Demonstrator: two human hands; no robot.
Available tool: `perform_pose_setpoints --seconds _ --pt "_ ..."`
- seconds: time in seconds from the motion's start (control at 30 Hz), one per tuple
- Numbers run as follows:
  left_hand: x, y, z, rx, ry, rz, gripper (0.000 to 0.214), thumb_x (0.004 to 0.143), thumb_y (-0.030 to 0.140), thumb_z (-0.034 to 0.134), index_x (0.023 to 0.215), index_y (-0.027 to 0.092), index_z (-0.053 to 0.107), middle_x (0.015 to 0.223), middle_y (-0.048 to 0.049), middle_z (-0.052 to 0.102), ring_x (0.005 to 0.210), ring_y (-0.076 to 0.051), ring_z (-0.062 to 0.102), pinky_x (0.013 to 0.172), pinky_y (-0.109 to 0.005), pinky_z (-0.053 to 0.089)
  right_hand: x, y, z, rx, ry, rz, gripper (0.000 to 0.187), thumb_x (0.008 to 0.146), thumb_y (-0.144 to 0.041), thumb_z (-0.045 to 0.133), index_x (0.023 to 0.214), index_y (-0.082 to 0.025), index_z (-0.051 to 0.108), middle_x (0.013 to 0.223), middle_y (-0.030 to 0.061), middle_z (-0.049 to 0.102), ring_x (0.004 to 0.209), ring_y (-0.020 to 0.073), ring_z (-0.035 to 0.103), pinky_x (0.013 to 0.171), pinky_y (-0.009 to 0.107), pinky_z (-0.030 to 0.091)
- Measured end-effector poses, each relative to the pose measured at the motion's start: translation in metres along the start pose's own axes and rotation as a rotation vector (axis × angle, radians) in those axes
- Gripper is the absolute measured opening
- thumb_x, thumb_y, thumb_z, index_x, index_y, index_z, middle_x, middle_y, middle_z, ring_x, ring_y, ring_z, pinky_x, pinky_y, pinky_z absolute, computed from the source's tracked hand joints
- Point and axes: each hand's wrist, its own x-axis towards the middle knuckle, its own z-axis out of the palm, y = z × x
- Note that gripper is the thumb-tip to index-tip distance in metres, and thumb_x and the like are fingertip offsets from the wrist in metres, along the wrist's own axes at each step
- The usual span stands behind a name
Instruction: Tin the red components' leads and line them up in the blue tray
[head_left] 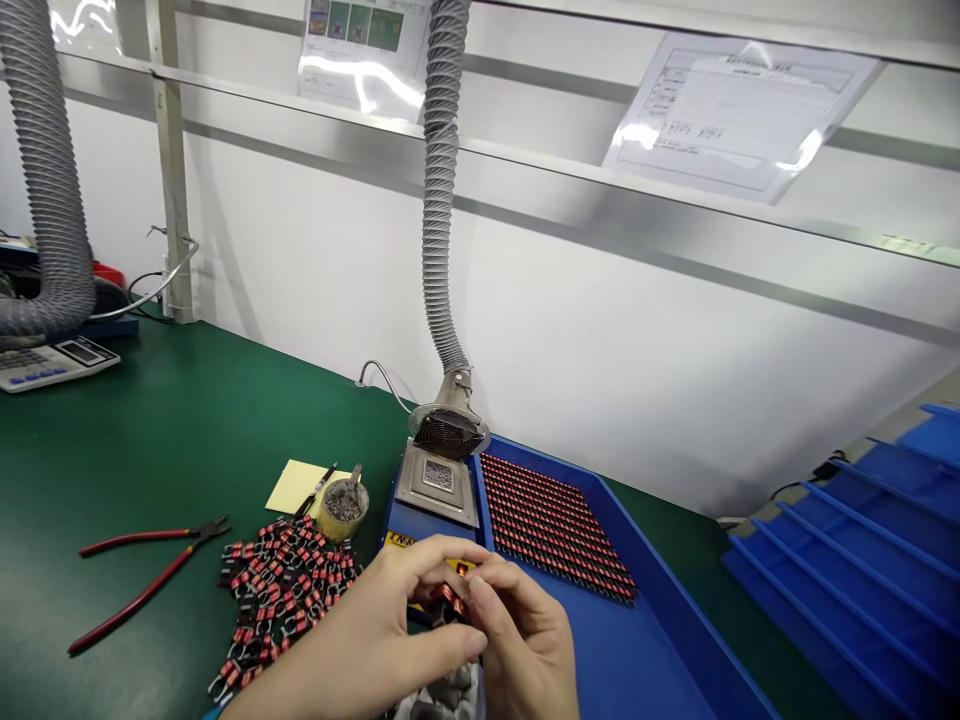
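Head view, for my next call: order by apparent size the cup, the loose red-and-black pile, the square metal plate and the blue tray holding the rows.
1. Blue tray, though cut off below
2. Loose pile, partly hidden
3. Metal plate
4. Cup

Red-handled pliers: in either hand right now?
No, the red-handled pliers lie on the green tabletop, apart from the left hand and the right hand.

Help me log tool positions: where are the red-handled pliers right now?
In the head view, the red-handled pliers lie on the green table at left, handles spread, just left of the pile of red-and-black parts.
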Motion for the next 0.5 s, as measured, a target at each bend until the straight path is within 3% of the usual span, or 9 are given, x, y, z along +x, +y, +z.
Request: perform_pose_setpoints --seconds 0.13,0.3,0.5 --pt "0.0007 0.0031 0.0001 -0.003 0.0 -0.001 0.049 0.08 0.014 0.064 0.125 0.033 0.062 0.123 0.0018 0.066 0.113 -0.019 0.059 0.097 -0.029 0.042 -0.0014 0.0006 -0.0005 0.01 0.003 0.022 0.018 0.08 -0.037 0.075 0.07 -0.021 0.073 0.064 -0.0004 0.058 0.056 0.0106 0.051 0.053 0.02 0.046" --pt "0.0031 0.0038 0.002 -0.044 0.019 -0.003 0.042 0.082 0.015 0.063 0.121 0.03 0.064 0.122 -0.0003 0.066 0.113 -0.02 0.058 0.098 -0.03 0.042 -0.0019 -0.0016 0.0025 -0.007 0.068 -0.002 0.019 0.079 -0.037 0.076 0.069 -0.021 0.072 0.065 0.0 0.057 0.061 0.0126 0.052 0.059 0.022 0.047" --pt "0.0053 -0.0033 0.0059 -0.26 -0.017 -0.008 0.032 0.084 0.029 0.062 0.115 0.019 0.059 0.096 -0.0042 0.065 0.092 -0.019 0.06 0.085 -0.032 0.046 -0.0007 -0.0005 0.0079 0.053 0.078 -0.007 0.019 0.079 -0.037 0.076 0.07 -0.021 0.073 0.058 -0.0024 0.052 0.05 0.0088 0.042 0.049 0.021 0.04"
